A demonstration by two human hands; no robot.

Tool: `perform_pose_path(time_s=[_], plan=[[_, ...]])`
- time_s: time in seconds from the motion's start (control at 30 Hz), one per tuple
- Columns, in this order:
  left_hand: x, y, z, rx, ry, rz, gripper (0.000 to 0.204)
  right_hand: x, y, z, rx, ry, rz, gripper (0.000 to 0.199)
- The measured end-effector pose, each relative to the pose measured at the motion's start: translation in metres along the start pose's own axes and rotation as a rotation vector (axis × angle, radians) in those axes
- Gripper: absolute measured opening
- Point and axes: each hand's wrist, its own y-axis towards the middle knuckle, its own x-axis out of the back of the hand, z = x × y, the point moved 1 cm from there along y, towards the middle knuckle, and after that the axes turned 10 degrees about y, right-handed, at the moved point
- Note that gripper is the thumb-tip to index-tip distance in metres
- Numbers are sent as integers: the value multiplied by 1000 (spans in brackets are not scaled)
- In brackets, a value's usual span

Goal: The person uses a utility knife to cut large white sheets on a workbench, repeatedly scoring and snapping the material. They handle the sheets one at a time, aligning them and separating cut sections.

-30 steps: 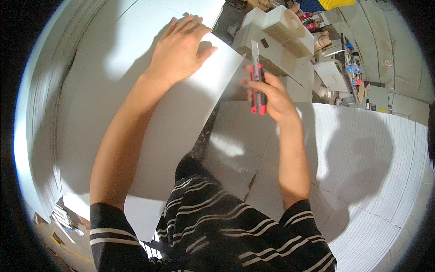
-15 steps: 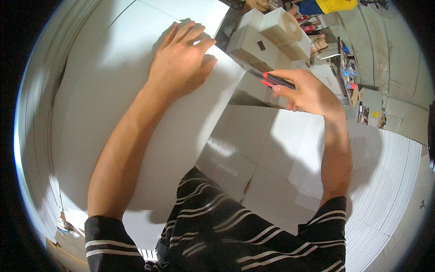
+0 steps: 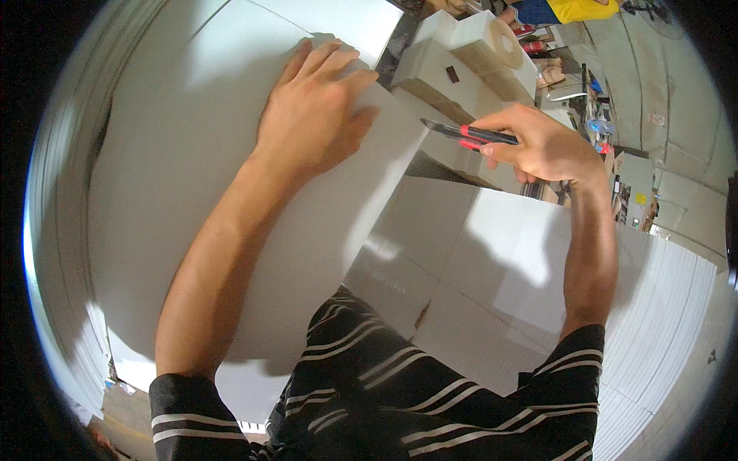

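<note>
White foam board (image 3: 231,200), one, under left hand (image 3: 315,115), fingers spread flat.
Right hand (image 3: 542,146) fist-closed round one red-black utility knife (image 3: 469,134) off the board's far corner; white sheets cover floor (image 3: 653,307).

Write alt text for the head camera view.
A left hand presses flat on a large white foam board while the right hand holds a red utility knife near its edge. White foam blocks lie beyond.
</note>
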Motion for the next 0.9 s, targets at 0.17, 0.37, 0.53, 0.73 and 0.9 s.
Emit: perform_pose_path(time_s=[0.17,0.37,0.53,0.73,0.9], plan=[[0,0,0,3,11,5,39,3,9,0,-48,-11,27,36],[0,1,2,-20,42,-11,40,-2,20,4,-111,-57,69,38],[0,4,5,-30,58,-23,39,0,8,9,-94,-55,34,41],[-2,3,5,-27,75,-21,39,1,1,0,-68,-32,3,41],[-1,2,5,-37,81,-16,39,-4,24,-12,-72,-119,99,39]])
